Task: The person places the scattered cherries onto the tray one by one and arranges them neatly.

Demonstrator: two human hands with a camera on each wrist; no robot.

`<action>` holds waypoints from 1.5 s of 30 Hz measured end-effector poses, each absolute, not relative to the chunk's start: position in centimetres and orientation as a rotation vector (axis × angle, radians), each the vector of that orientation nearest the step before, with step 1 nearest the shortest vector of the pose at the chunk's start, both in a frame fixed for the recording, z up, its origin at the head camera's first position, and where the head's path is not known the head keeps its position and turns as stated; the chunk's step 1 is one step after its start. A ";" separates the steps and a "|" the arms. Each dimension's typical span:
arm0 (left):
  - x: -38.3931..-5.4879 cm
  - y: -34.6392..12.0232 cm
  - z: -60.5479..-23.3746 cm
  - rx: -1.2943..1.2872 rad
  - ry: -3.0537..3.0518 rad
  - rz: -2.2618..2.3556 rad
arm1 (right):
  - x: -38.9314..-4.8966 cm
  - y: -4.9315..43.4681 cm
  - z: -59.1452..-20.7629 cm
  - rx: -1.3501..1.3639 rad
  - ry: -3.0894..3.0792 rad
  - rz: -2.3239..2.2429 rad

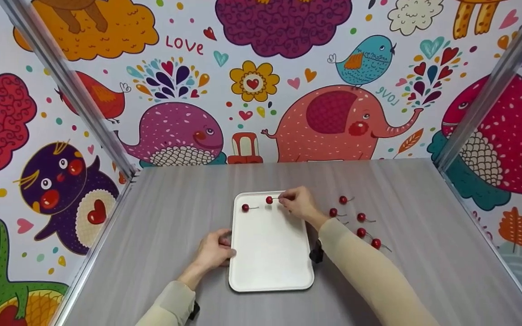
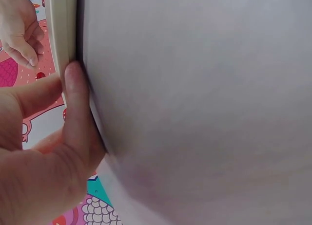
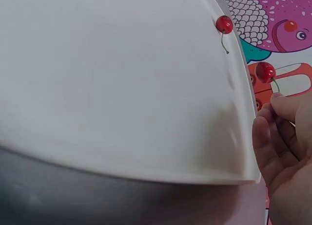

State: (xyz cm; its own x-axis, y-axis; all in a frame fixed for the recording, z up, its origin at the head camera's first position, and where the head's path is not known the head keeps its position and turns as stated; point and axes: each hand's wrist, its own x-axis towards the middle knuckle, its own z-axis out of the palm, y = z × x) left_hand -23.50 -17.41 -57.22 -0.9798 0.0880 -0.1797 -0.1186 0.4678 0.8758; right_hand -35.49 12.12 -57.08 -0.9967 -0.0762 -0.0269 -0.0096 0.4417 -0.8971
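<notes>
Red lettering (image 1: 184, 45): "LOVE", printed on the patterned back wall (image 1: 297, 68), beyond and slightly farther left than the left hand (image 1: 213, 250).
Teal lettering (image 1: 387, 96): appears to be "LOVE" again, flipped around, on the same wall above the elephant's trunk (image 1: 397, 130), beyond and to the right of the right hand (image 1: 302, 202).
Pink marks (image 1: 489, 233): on the side wall (image 1: 478, 215), well to the right of the right hand; possibly lettering, too small to read.

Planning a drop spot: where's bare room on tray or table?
Free: near half of the tray; the table between the left hand and left wall panel. Crowded: tray's far end, where the right hand holds a cherry near another cherry; right of the tray, loose cherries and right forearm.
</notes>
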 end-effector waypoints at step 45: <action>-23.6 -17.5 -57.5 -0.020 2.493 1.549 | -35.8 10.0 -58.0 -0.219 2.881 -1.204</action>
